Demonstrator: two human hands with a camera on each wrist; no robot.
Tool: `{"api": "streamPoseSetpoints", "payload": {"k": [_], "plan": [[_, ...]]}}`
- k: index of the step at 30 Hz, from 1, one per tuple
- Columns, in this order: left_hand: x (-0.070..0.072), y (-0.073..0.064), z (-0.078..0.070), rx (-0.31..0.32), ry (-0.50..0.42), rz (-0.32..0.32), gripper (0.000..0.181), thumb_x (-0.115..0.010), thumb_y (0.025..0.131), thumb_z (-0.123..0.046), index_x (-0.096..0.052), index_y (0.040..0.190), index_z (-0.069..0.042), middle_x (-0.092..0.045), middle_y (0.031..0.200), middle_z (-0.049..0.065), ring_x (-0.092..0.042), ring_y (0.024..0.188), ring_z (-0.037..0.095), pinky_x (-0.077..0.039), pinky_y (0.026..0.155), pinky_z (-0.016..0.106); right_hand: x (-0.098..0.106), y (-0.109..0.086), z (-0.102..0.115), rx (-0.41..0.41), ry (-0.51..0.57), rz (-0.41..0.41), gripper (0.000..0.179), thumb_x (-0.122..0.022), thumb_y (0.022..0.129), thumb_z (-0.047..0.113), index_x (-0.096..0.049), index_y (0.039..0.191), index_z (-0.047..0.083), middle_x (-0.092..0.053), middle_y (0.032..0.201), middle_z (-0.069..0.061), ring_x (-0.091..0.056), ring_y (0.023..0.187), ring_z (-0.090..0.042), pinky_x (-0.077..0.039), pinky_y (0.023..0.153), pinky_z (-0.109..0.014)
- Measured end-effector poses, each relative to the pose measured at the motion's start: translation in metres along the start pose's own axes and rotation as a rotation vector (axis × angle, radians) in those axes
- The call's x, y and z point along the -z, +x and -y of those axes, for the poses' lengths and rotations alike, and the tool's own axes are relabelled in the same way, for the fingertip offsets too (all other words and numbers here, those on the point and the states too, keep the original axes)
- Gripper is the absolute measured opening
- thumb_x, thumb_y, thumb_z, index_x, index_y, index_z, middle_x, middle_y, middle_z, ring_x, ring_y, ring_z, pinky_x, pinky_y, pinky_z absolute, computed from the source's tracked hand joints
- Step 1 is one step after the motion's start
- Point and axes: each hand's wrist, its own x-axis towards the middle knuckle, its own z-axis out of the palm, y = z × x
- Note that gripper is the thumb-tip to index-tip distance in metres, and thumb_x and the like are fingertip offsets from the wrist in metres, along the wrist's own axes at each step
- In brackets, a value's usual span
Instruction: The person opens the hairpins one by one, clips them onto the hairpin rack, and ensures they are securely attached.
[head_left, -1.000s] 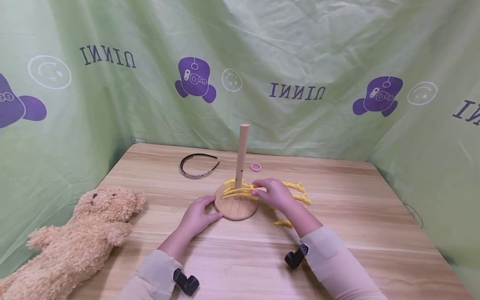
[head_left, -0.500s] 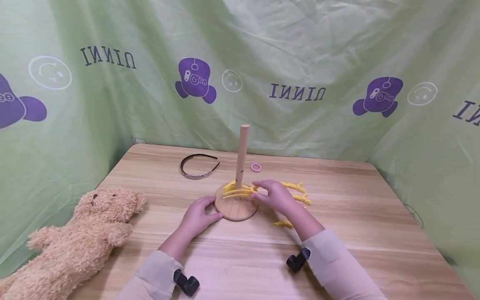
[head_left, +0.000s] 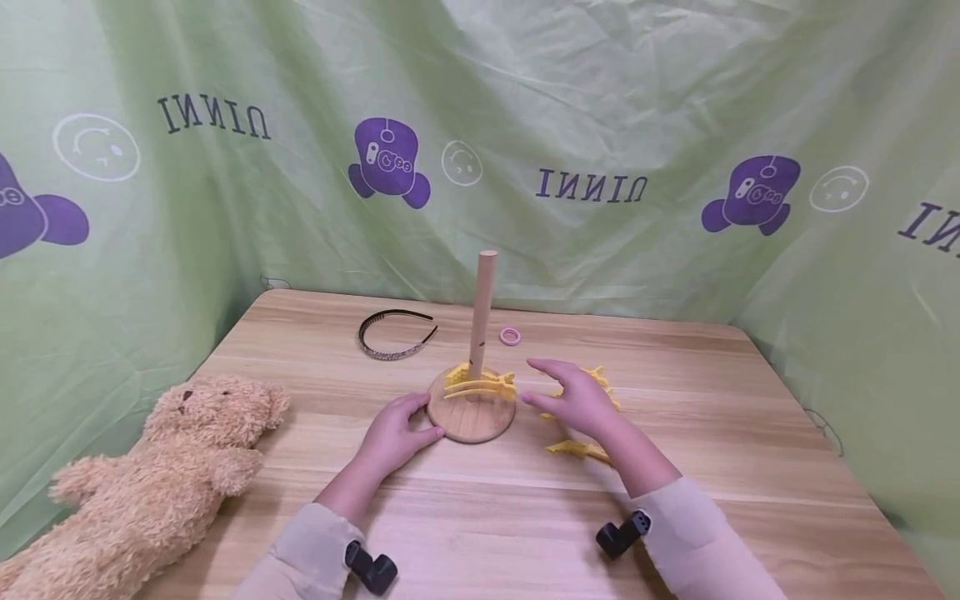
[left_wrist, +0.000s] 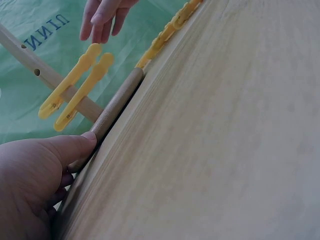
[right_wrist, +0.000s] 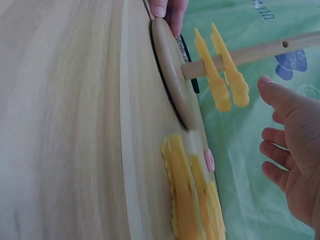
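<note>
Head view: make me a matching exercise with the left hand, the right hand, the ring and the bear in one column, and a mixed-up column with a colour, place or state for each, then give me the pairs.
Column one
1. Left hand
2. Right hand
3. Ring
4. Bear

Column two
A. Holding nothing, apart from the round base
B. Tan and fuzzy, lying at the left
C. At the rim of the round base, touching it
D. Pink, lying flat on the table

Pairs: 1-C, 2-A, 3-D, 4-B
</note>
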Motion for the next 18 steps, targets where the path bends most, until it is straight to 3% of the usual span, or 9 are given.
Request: {"api": "streamPoseSetpoints", "payload": {"k": [10,18], "plan": [[0.002,-0.001,-0.003,0.019,-0.004,0.009,0.062,-0.078,0.081,-0.023,-0.056,0.133,0.003,-0.055,0.139,0.024,-0.049,0.132,0.041,-0.035,0.116,0.054,0.018,-0.039,-0.028,-0.084,0.040,-0.050,0.060,-0.072,0.089,0.034,-0.053,0.140,0.010,-0.054,0.142,-0.020,-0.047,0.133,-0.045,-0.040,0.109,-0.062],[0.002,-0.001,-0.004,0.022,0.005,0.014,0.063,-0.078,0.081,-0.023,-0.056,0.133,0.004,-0.055,0.139,0.024,-0.048,0.132,0.042,-0.035,0.116,0.054,0.024,-0.072,-0.050,-0.097,-0.029,-0.106,0.060,-0.075,0.086,0.033,-0.056,0.137,0.008,-0.054,0.138,-0.022,-0.049,0.127,-0.047,-0.040,0.105,-0.066]]}}
